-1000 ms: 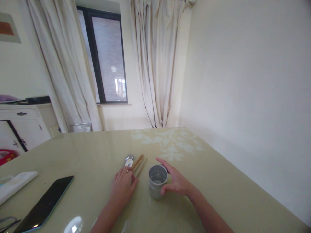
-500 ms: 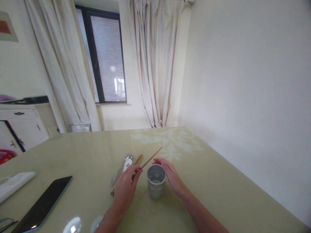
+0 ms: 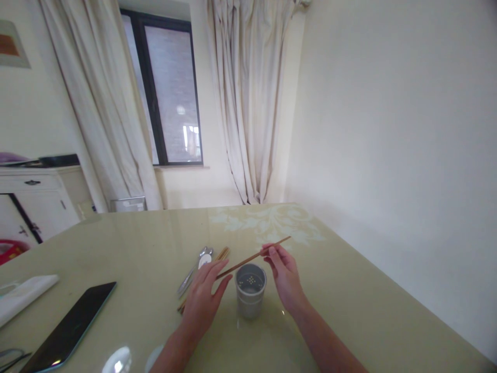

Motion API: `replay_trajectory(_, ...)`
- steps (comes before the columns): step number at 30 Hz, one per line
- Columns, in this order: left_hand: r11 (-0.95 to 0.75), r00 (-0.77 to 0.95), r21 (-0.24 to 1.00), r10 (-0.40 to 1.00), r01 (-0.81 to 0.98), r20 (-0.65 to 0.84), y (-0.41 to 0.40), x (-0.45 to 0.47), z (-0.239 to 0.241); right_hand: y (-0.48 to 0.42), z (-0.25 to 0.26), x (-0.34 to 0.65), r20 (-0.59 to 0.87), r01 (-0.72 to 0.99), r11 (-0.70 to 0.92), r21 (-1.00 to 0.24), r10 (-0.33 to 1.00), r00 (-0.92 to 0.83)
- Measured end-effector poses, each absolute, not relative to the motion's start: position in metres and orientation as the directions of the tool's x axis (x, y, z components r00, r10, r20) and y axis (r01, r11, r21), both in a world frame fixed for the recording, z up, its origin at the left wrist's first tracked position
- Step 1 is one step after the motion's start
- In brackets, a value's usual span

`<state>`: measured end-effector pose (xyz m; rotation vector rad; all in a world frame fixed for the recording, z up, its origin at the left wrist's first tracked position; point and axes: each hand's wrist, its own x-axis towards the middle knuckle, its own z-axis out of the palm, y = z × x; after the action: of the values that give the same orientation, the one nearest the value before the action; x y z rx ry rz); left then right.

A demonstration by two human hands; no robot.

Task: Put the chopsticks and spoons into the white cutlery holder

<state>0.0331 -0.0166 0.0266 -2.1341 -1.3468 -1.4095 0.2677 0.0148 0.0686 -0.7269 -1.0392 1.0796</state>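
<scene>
A wooden chopstick (image 3: 250, 258) slants above the rim of a grey cup (image 3: 249, 305), pinched near its upper part by my right hand (image 3: 285, 274). My left hand (image 3: 204, 295) is at the other side of the cup, thumb and fingers spread apart. The chopstick's lower end lies between them; whether it touches the left hand I cannot tell. The cup stands upright with small holes in its bottom and no chopsticks in it. Partly hidden behind my left hand are a bundle of chopsticks (image 3: 222, 254), metal spoons (image 3: 190, 277) and a white spoon (image 3: 204, 260).
A black phone (image 3: 70, 326) lies on the left of the glossy green table (image 3: 135, 248), beside a white object (image 3: 27, 295). Dark-cabled glasses or a cord (image 3: 13, 357) show at the lower left corner. A wall (image 3: 388, 155) borders the table's right edge.
My right hand has left the cup's side and taken hold of the chopstick. My left fingers have opened from it. The chopstick has shifted right and lies flatter over the cup.
</scene>
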Motion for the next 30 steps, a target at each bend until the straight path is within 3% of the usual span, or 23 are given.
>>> replay_trajectory(4, -0.303, -0.019, 0.326, 0.705, 0.895, 0.709, -0.009, 0.019, 0.024, 0.021, 0.083, 0.293, 0.271, -0.506, 0.408, -0.760, 0.906, 0.324)
replay_trajectory(7, -0.091, -0.044, 0.236, 0.857, 0.967, 0.513, -0.009, 0.012, 0.027, 0.023, 0.090, 0.308, 0.250, -0.545, 0.445, -0.711, 0.884, 0.396)
replay_trajectory(10, 0.004, -0.060, 0.149, 0.925, 0.989, 0.375, -0.012, 0.010, 0.031, 0.023, 0.091, 0.313, 0.260, -0.515, 0.460, -0.723, 0.873, 0.413)
replay_trajectory(22, 0.009, -0.047, 0.151, 0.966, 0.989, 0.254, -0.014, 0.016, 0.039, 0.019, 0.088, 0.304, 0.398, -0.290, 0.494, -0.820, 0.855, 0.331)
replay_trajectory(30, -0.076, 0.015, 0.167, 0.941, 0.983, 0.339, -0.012, 0.018, 0.027, 0.014, 0.075, 0.281, 0.408, -0.119, 0.428, -0.896, 0.899, 0.159)
